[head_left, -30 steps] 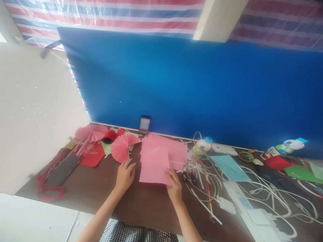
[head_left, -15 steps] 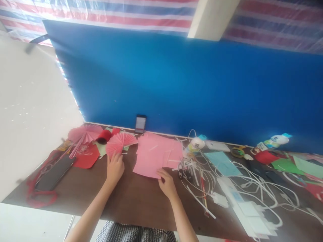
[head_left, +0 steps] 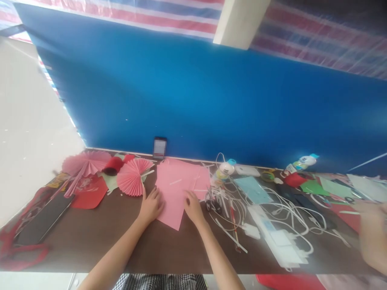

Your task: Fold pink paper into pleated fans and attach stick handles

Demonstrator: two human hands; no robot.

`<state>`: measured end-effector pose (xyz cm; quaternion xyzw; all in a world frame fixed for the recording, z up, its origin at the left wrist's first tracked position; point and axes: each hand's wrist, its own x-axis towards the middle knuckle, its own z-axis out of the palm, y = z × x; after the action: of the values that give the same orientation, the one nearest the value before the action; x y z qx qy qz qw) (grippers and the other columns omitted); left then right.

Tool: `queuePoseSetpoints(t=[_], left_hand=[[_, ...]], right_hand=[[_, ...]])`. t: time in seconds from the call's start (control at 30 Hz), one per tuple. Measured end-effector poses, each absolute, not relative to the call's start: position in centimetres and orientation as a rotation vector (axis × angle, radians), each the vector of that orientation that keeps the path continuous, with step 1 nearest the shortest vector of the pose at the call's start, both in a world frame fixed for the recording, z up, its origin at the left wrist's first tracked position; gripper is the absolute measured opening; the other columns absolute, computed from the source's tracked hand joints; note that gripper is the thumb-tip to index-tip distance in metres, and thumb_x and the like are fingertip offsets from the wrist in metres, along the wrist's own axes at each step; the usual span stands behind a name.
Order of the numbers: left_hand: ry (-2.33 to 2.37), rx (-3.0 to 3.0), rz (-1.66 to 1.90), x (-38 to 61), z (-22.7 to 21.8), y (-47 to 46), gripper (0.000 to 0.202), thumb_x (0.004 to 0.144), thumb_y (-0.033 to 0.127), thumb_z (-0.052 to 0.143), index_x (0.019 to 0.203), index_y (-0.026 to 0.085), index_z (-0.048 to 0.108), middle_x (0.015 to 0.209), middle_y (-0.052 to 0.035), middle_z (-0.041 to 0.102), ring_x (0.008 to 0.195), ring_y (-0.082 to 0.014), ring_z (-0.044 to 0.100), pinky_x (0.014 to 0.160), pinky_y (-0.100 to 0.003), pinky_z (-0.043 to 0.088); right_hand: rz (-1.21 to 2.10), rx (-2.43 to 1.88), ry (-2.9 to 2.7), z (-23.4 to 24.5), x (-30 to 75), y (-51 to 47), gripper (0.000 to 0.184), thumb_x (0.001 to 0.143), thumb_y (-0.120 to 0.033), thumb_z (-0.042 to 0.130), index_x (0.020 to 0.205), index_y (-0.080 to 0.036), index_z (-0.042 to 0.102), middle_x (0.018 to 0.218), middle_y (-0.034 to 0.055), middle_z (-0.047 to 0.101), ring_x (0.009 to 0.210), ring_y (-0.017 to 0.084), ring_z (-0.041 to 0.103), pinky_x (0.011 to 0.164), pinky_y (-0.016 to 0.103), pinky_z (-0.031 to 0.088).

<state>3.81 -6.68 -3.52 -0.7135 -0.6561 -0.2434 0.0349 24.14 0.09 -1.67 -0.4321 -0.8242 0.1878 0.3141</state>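
A pink paper sheet lies at a slant on the dark table, its lower corner toward me and its upper part over more pink paper. My left hand rests at the sheet's left edge with its fingers stretched out. At the right edge, my right hand has its fingers curled and pinches the paper. Just left of the sheets is a pleated pink paper fan. A thin white strip lies on the pink paper.
To the right are black-handled scissors, a bottle, a white power strip with tangled cables and a blue sheet. At left are a phone-like dark slab and red paper. Another person's blurred hand is at far right.
The top pink sheet has slid toward me and turned. My left hand has left the pleated fan for the sheet's left edge. Another person's hand has appeared at far right.
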Motion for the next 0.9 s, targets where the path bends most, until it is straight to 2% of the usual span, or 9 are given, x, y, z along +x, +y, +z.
queuePoseSetpoints(t=[0.1, 0.17, 0.3, 0.4, 0.6, 0.77, 0.9], left_hand=[[-1.986, -2.235, -0.784, 3.7, -3.5, -6.6, 0.034, 0.083, 0.027, 0.041, 0.112, 0.017, 0.055, 0.122, -0.0129, 0.055, 0.119, -0.0278, 0.045, 0.107, -0.056, 0.003], [-1.967, -2.271, -0.806, 3.8, -3.6, -6.5, 0.034, 0.083, 0.026, 0.040, 0.112, 0.015, 0.055, 0.121, -0.0122, 0.056, 0.119, -0.0266, 0.045, 0.108, -0.054, 0.007], [-1.975, -2.274, -0.843, 3.8, -3.7, -6.5, 0.036, 0.083, 0.026, 0.040, 0.114, 0.015, 0.055, 0.120, -0.0112, 0.057, 0.116, -0.0254, 0.048, 0.109, -0.053, 0.009], [-1.989, -2.269, -0.850, 3.8, -3.7, -6.5, 0.037, 0.083, 0.026, 0.040, 0.116, 0.015, 0.054, 0.121, -0.0120, 0.057, 0.116, -0.0256, 0.048, 0.109, -0.053, 0.010], [-1.991, -2.320, -0.823, 3.7, -3.5, -6.7, 0.040, 0.082, 0.023, 0.040, 0.119, 0.013, 0.051, 0.123, -0.0138, 0.054, 0.119, -0.0269, 0.045, 0.108, -0.054, 0.010], [-1.986, -2.351, -0.836, 3.5, -3.5, -7.0, 0.043, 0.080, 0.025, 0.043, 0.121, 0.014, 0.050, 0.124, -0.0139, 0.053, 0.120, -0.0284, 0.043, 0.107, -0.055, 0.012], [-1.975, -2.367, -0.819, 3.5, -3.2, -7.1, 0.038, 0.079, 0.028, 0.045, 0.115, 0.018, 0.053, 0.123, -0.0127, 0.053, 0.120, -0.0289, 0.041, 0.106, -0.055, 0.015]], right_hand=[[0.422, -1.137, -2.376, -0.9, 21.9, 2.9, 0.044, 0.083, -0.012, 0.034, 0.126, -0.013, 0.045, 0.129, 0.0115, 0.048, 0.122, 0.020, 0.039, 0.102, 0.038, 0.033], [0.362, -1.166, -2.503, -0.8, 20.6, 4.4, 0.046, 0.083, -0.011, 0.034, 0.129, -0.012, 0.042, 0.132, 0.0113, 0.045, 0.125, 0.020, 0.036, 0.103, 0.037, 0.031], [0.342, -1.180, -2.569, -1.3, 19.8, 5.3, 0.034, 0.085, -0.010, 0.037, 0.112, -0.016, 0.057, 0.113, 0.0103, 0.060, 0.109, 0.020, 0.050, 0.095, 0.036, 0.036], [0.339, -1.193, -2.585, -1.7, 20.5, 4.7, 0.030, 0.085, -0.009, 0.039, 0.103, -0.017, 0.061, 0.097, 0.0091, 0.063, 0.097, 0.019, 0.054, 0.088, 0.033, 0.039], [0.356, -1.298, -2.557, -1.2, 21.4, 4.4, 0.027, 0.085, -0.008, 0.038, 0.103, -0.016, 0.058, 0.099, 0.0076, 0.061, 0.096, 0.016, 0.053, 0.084, 0.027, 0.039], [0.368, -1.505, -2.555, -0.5, 21.0, 5.1, 0.024, 0.084, -0.007, 0.037, 0.087, -0.011, 0.061, 0.084, 0.0102, 0.063, 0.081, 0.017, 0.057, 0.073, 0.027, 0.040], [0.369, -1.596, -2.594, -0.1, 20.7, 4.9, 0.019, 0.082, -0.008, 0.041, 0.087, -0.009, 0.059, 0.089, 0.0135, 0.062, 0.083, 0.019, 0.057, 0.072, 0.027, 0.038]])
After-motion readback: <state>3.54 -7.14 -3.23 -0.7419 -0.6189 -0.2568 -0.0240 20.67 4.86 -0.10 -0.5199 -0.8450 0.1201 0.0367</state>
